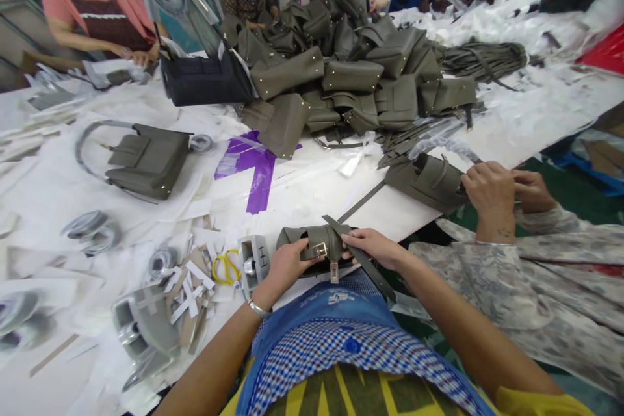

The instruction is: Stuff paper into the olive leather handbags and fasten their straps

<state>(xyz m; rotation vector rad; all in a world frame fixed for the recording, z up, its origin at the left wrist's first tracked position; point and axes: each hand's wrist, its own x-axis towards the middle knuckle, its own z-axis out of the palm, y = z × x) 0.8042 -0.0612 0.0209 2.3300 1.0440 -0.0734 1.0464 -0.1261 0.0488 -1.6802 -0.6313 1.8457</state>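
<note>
An olive-green handbag (292,236) lies at the table's front edge, against my apron. On its front, my left hand (288,264) grips the bag beside a gold-coloured buckle (320,250). A metal clasp (334,272) hangs just below the buckle. Pinched in the fingers of my right hand (373,247) is a long olive strap (373,270), which crosses the bag and trails down to the right. Another strap (363,201) runs from the bag up toward a neighbouring bag. The bag's underside is hidden.
A co-worker's hands (492,192) hold another olive bag (426,182) close on my right. Many olive bags (351,76) are heaped at the back. Left of me lie yellow-handled scissors (225,268), tape dispensers (146,322) and paper scraps (192,289). Three people sit or stand across the table.
</note>
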